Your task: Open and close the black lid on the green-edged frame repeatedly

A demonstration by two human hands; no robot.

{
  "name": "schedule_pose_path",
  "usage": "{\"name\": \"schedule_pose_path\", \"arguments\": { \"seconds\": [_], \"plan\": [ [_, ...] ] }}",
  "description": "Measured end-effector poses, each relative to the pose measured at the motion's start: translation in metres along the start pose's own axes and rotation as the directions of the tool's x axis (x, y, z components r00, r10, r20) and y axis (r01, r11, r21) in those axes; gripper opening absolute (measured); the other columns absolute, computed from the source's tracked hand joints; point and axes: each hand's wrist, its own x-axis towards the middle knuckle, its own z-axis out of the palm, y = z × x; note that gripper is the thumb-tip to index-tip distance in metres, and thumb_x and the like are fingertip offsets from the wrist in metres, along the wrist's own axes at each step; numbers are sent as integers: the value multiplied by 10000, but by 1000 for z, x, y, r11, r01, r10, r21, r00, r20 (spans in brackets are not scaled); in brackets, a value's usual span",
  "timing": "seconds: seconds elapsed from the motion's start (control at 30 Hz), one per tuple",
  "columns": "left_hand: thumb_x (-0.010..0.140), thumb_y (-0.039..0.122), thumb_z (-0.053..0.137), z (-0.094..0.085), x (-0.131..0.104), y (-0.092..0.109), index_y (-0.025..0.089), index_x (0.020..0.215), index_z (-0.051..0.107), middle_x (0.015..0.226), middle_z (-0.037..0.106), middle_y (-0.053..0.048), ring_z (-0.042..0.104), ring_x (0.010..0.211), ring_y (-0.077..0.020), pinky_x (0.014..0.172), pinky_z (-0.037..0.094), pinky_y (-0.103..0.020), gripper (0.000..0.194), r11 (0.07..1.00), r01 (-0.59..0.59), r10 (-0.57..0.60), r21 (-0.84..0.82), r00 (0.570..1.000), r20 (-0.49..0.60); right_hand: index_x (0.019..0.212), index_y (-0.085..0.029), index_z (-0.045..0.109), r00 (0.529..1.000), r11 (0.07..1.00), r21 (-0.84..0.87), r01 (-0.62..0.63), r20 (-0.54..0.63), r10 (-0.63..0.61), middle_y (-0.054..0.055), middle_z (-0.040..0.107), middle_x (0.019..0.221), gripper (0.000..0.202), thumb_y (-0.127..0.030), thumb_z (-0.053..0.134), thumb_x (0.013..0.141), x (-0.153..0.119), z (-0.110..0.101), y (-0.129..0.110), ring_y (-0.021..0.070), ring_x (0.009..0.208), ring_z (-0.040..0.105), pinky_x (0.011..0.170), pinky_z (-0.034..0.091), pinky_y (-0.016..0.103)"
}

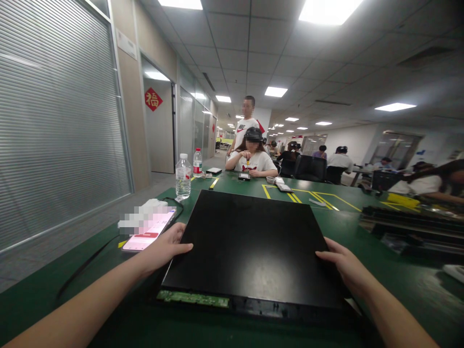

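Observation:
A large flat black display panel (253,246) lies in front of me, its surface reflecting a ceiling light. Along its near edge runs a green circuit board strip (195,298). My left hand (170,246) grips the panel's left side, thumb on top and fingers curled at the edge. On the opposite side my right hand (339,261) holds the right edge the same way, its fingers partly hidden below. The panel's underside is out of sight, so I cannot tell whether it touches the table.
The green table (119,299) has yellow tape lines. Left of the panel lie a lit phone (145,237) and a black cable (87,263). Water bottles (183,176) stand beyond. Dark long parts (409,229) lie at right. A person (252,162) sits opposite holding a tool.

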Motion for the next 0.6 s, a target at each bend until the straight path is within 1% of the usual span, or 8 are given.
{"name": "schedule_pose_path", "arguments": {
  "seconds": [0.07,0.1,0.2,0.27,0.3,0.4,0.5,0.6],
  "plan": [
    [688,202,686,1,-1,2,207,964,500,1115,641,-61,546,1125,-255,935,435,-386,333,1000,5,-5,-6,1000,1,1078,-237,591,1000,1000,4,28,-8,-28,24,688,1004,525,-93,645,576,0,1,-1,222,897,638,767,497,323],
    [678,205,694,2,-2,3,209,958,502,1106,647,-61,552,1118,-257,932,439,-388,340,1000,11,-11,-11,1000,-7,1106,-236,573,999,999,6,33,-24,-33,30,692,985,568,-82,656,565,0,1,-1,221,886,640,766,497,321],
    [644,219,722,4,-4,6,220,954,503,1054,672,-58,579,1080,-268,905,461,-400,380,998,48,-50,-36,997,-61,1232,-240,477,987,1000,-17,16,-160,-19,36,703,845,713,-105,691,566,1,-1,-3,208,773,655,702,505,316],
    [625,223,735,7,-4,9,218,956,507,1021,684,-56,605,1039,-273,878,478,-400,403,995,63,-69,-72,993,-91,1271,-233,436,971,1000,-25,14,-237,-19,35,694,768,730,-145,691,593,1,-4,-4,190,698,651,634,502,293],
    [618,221,739,8,-5,10,216,956,509,1001,690,-53,623,1008,-271,859,488,-393,409,993,70,-80,-93,991,-104,1274,-222,430,967,1000,-13,22,-252,-25,39,690,754,711,-159,678,611,2,-6,-4,180,673,647,606,497,277],
    [626,227,727,10,-5,15,215,963,512,911,705,-30,677,860,-247,749,525,-348,399,985,108,-128,-131,979,-156,1267,-197,411,973,997,57,46,-230,-32,61,693,772,653,-165,625,651,2,-11,-7,164,640,641,561,491,254],
    [639,264,709,10,-3,17,219,933,525,787,699,-9,689,691,-228,608,522,-311,349,981,139,-164,-131,966,-200,1261,-199,398,983,997,71,12,-182,1,86,700,826,635,-192,619,665,2,-13,-7,174,684,653,589,501,262],
    [633,262,706,6,-1,18,225,901,540,764,693,-6,682,665,-223,601,515,-307,317,983,125,-151,-136,967,-206,1261,-216,394,993,999,46,-18,-115,23,98,698,894,632,-243,628,675,2,-13,-4,188,731,659,634,504,285]
  ]
}}
